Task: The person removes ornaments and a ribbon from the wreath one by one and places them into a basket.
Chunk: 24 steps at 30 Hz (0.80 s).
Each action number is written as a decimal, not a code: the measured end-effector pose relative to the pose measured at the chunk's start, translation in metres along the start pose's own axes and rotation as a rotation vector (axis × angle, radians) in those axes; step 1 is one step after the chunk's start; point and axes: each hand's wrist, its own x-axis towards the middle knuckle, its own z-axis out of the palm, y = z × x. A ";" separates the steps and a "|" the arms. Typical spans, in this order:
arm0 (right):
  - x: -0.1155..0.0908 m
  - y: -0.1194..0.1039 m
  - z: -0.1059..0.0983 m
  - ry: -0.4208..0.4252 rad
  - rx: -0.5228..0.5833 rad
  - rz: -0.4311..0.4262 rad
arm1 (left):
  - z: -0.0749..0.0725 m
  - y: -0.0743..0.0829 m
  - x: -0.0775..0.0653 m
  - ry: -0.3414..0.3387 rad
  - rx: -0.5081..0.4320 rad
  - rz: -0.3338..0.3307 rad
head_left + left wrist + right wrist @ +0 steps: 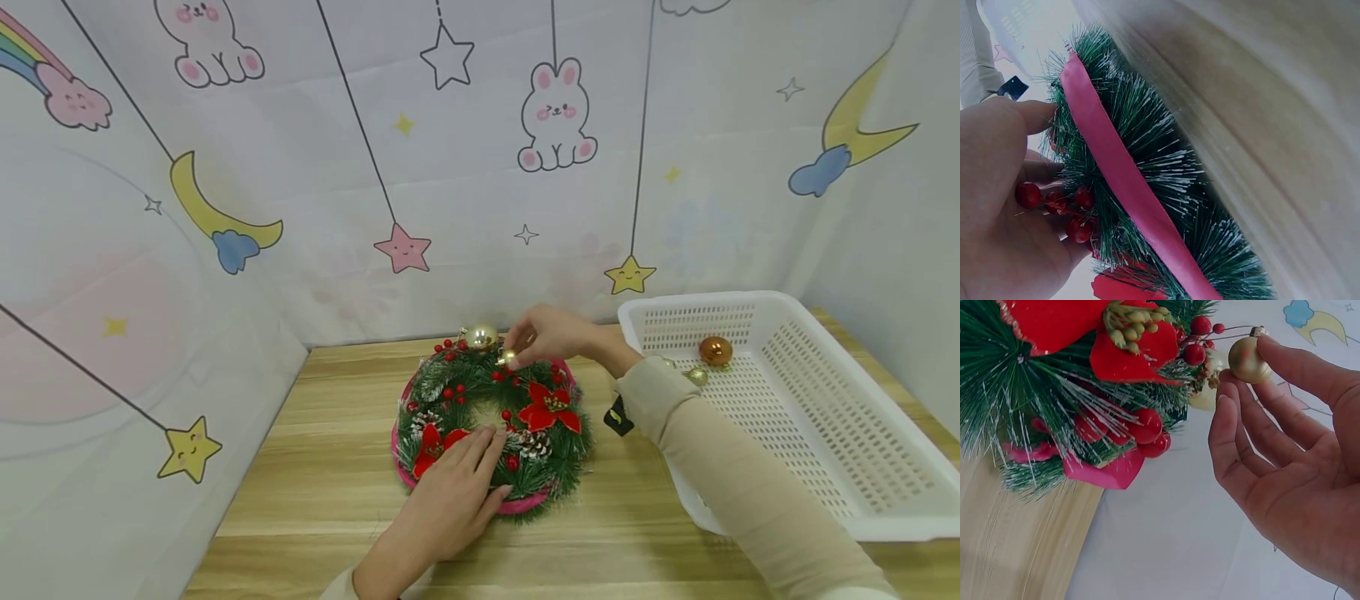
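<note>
Pinching the small bauble (1247, 361), likely light, stiff, slick and perhaps brittle, so best taken gently by its cap (1258, 330), in the right hand (552, 335) at the far side of the wreath (564, 471), and resting the left hand (453, 496) straight-fingered on the near side.

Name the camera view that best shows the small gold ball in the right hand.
The right wrist view: the small gold ball appears large there, its cap visible, pinched by the right hand. The head view shows it tiny, near the larger gold ball. The left wrist view does not show it.
</note>
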 end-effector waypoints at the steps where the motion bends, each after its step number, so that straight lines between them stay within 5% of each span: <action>1: 0.001 -0.001 0.001 -0.005 -0.004 -0.004 | 0.000 0.000 0.000 0.000 0.000 0.000; 24: 0.015 -0.014 0.019 0.014 -0.077 -0.053 | -0.001 0.000 0.000 -0.010 -0.003 0.004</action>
